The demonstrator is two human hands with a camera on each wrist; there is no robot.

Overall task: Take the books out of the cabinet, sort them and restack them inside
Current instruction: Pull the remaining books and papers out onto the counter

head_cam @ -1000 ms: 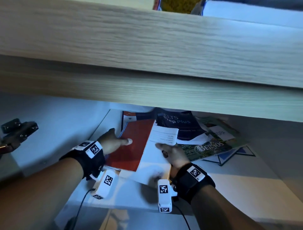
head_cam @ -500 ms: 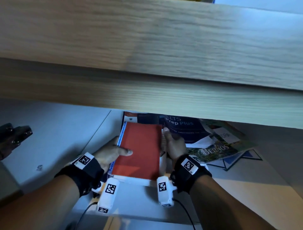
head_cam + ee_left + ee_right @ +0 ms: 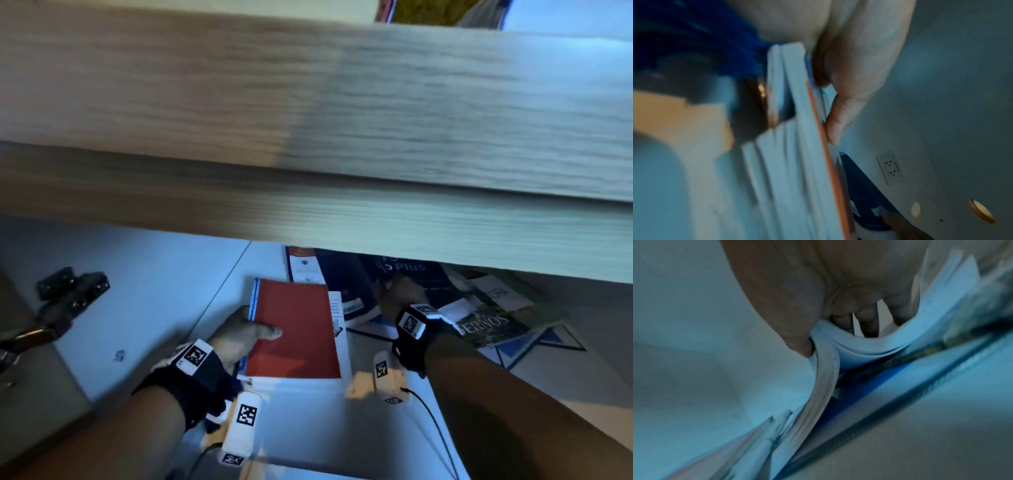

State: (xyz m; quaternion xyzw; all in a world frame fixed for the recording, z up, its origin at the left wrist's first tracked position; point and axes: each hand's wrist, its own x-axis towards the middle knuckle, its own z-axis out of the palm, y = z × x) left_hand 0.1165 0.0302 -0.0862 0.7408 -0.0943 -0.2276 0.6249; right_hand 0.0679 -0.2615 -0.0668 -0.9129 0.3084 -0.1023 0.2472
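A red book (image 3: 294, 329) lies on a white book (image 3: 343, 329) near the cabinet's front. My left hand (image 3: 251, 329) grips their left edge, thumb on the red cover. In the left wrist view the thumb (image 3: 838, 126) presses the red cover (image 3: 823, 142) of the stack seen edge-on. Further in, my right hand (image 3: 399, 296) is on the dark blue book (image 3: 342, 277). In the right wrist view its thumb (image 3: 797, 344) and fingers pinch a bent sheaf of white pages (image 3: 825, 369). A green book (image 3: 496, 318) lies to the right over a blue-and-white one (image 3: 537, 346).
A wooden shelf board (image 3: 308, 137) spans the view above and hides the back of the compartment. A metal door hinge (image 3: 68, 291) sits at the left on the white side wall (image 3: 154, 291). A wall socket (image 3: 890, 168) shows on the white panel.
The red and white books have slid toward the cabinet front in my left hand. My right hand left the red book's right edge and moved deeper onto the dark blue book.
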